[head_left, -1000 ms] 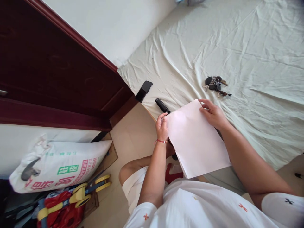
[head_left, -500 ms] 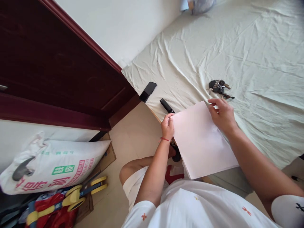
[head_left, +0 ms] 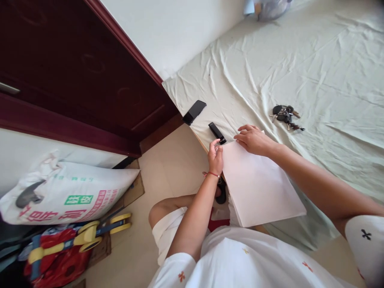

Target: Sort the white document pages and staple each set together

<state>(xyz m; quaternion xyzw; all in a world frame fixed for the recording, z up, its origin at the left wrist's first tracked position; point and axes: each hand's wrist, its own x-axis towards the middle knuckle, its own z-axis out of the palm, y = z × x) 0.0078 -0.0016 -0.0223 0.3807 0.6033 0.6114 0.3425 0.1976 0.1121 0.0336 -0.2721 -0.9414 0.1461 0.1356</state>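
A stack of white paper sheets (head_left: 264,188) lies slanted over the near edge of the cloth-covered surface, in front of my body. My left hand (head_left: 215,160), with a red string at the wrist, grips the stack at its far left corner. Over the far edge of the paper rests my right hand (head_left: 255,141), its fingers stretched toward the left hand and slightly apart. A slim black device (head_left: 217,133) sits just beyond the left fingertips. Whether the right thumb presses under the sheets is hidden.
A black phone (head_left: 194,112) lies near the corner of the pale green sheet (head_left: 300,64). A bunch of keys (head_left: 286,114) rests beyond my right arm. On the left are a dark red door (head_left: 75,72), a printed white sack (head_left: 75,192) and a yellow-and-blue toy (head_left: 87,236).
My right hand has moved left along the paper's far edge, from its right corner toward my left hand. The left hand stays at its corner, its fingers slightly raised. The view has shifted a little.
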